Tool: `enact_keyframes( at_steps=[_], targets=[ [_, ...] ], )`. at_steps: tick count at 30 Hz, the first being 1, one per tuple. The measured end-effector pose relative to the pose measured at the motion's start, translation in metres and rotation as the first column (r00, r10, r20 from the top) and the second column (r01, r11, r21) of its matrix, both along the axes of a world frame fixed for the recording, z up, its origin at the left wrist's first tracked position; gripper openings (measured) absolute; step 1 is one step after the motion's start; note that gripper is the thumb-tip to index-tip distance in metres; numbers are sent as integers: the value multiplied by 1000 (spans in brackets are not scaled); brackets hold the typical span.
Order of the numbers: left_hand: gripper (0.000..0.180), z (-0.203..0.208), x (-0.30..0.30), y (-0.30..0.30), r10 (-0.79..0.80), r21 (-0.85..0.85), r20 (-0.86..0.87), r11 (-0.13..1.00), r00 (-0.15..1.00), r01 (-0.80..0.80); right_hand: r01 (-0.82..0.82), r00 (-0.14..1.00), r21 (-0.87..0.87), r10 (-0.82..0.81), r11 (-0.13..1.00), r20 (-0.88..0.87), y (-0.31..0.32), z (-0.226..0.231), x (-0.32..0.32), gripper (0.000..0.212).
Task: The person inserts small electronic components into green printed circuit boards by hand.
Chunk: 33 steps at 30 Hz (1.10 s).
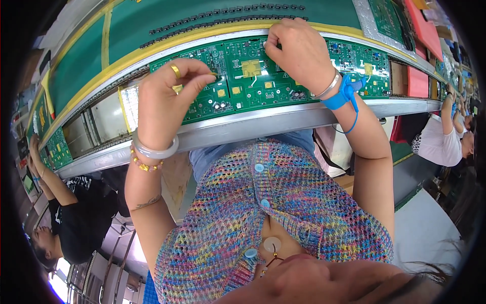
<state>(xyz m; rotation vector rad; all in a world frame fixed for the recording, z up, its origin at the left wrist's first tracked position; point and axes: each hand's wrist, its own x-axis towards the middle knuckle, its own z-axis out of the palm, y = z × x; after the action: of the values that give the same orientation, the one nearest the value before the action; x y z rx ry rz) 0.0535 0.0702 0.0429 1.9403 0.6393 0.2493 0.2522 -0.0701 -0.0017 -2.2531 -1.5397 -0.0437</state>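
Observation:
Green circuit boards lie side by side on the line in front of me, dotted with yellow squares and small parts. Over the left part of the boards is my left hand, thumb and forefinger pinched together just above the surface. Whatever is between those fingertips is too small to make out. My right hand is closed at the boards' far edge, its fingers curled down and largely hidden. What it grips, if anything, does not show. A blue strap with a cord circles my right wrist.
Rows of small black components stand on a green surface beyond the boards. Metal rails border the line. Another green board lies far left by a co-worker's hands. Red bins and another person are at right.

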Motion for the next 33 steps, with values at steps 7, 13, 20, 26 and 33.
enact_keyframes(
  at_steps=[7,13,20,26,33],
  targets=[
    [7,4,-30,-28,-53,357,-28,932,998,59,171,985,62,-171,983,-15,-12,23,63,14],
    [12,-5,-33,-58,-30,435,-58,899,998,52,235,954,64,-243,970,176,-12,6,140,14],
    [12,-23,-19,-79,51,491,4,870,999,-46,247,873,-41,-204,968,443,-1,5,141,12],
    [13,-30,-10,-85,93,539,32,837,995,-96,198,950,108,-217,974,223,-9,4,123,10],
    [14,-34,-10,-86,113,538,6,837,994,-98,69,996,197,-79,978,39,-20,19,93,11]
  ],
)
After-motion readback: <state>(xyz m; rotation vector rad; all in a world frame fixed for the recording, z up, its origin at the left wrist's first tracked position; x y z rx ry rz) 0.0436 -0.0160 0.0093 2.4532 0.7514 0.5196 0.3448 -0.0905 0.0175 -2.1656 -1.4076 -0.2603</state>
